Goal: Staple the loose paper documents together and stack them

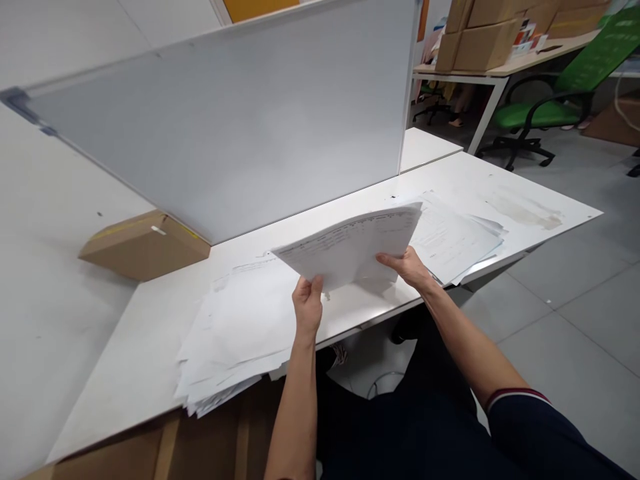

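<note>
A printed sheet of paper [350, 247] is held up above the white table, tilted and slightly bowed; whether it is one sheet or a few, I cannot tell. My left hand [307, 303] pinches its lower left edge, thumb on the near face. At its right side my right hand [405, 267] grips the edge, thumb also on the near face. To the left lies a thick, uneven stack of papers [250, 313], partly over the table's front edge. A smaller spread pile of printed papers [450, 233] lies on the right, just beyond my right hand.
A large whiteboard [260, 127] stands along the back of the white table [125, 360]. At the back left, a cardboard box [145, 247] leans by the wall. Further off are a green office chair [540, 117] and a desk with stacked cardboard boxes [483, 47].
</note>
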{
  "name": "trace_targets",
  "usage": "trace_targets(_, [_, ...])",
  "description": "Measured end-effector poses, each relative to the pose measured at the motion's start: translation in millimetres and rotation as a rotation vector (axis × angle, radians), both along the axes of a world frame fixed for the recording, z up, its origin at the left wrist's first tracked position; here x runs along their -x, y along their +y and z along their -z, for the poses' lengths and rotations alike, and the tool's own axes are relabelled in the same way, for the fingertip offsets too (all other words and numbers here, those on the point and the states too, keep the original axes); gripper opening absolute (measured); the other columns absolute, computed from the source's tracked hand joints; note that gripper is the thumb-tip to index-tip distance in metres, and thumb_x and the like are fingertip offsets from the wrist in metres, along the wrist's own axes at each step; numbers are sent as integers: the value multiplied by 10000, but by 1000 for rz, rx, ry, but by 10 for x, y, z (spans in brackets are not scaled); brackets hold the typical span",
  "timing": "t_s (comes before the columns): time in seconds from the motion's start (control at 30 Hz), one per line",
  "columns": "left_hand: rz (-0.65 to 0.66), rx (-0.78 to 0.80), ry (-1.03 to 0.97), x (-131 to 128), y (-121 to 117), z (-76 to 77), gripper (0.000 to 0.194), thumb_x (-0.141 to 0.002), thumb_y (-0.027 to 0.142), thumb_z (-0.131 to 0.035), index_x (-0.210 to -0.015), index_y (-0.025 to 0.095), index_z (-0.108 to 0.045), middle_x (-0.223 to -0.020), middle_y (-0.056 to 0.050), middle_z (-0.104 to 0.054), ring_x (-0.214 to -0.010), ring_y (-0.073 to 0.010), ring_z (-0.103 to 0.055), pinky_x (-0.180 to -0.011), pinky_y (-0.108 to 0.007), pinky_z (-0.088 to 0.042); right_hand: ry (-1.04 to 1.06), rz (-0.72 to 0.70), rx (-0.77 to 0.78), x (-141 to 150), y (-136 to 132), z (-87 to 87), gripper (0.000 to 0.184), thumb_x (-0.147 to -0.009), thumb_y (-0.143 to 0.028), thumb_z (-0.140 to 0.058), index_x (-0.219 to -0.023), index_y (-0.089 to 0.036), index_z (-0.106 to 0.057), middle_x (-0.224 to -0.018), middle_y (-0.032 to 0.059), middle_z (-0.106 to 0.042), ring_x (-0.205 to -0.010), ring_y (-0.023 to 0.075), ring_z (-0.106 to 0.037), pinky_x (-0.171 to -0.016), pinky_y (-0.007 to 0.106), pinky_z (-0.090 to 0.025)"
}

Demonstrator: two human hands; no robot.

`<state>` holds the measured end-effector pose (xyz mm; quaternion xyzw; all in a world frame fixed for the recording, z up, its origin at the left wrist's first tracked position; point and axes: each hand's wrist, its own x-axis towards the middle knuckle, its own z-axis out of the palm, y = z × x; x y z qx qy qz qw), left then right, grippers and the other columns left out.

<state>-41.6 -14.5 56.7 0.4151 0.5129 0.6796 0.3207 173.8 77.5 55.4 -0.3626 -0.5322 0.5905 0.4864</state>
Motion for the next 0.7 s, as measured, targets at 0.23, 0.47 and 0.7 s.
trace_targets(0.23, [-92, 6, 30, 37, -20, 17, 226, -732, 384, -674, -790, 165, -680, -709, -6, -641, -776, -144, -592, -799, -264, -453, -125, -16, -61, -8, -28, 32, 331, -669, -409, -724, -885, -159, -710, -942, 73, -717, -902, 245, -651, -807, 379, -508])
trace_targets(0.47, [-47, 15, 40, 83, -40, -32, 207, -745, 360, -668, -799, 162, -646, -726, -5, -628, -739, -122, -585, -779, -258, -465, -412, -45, -217, -91, -26, -11, 258, -776, -412, -587, -797, -179, -693, -856, 36, -708, -850, 241, -643, -719, 331, -499])
trace_targets(0.7, [-142, -126, 66, 311, -193, -233, 870, -607, 277, -794, -1339, 327, -328, -1279, -84, -500, -1015, -170, -585, -890, -320, -463, -984, -117, -781, -442, -299, -1118, 364, -762, -69, -395, -944, -236, -661, -911, 13, -686, -849, 175, -623, -705, 274, -422])
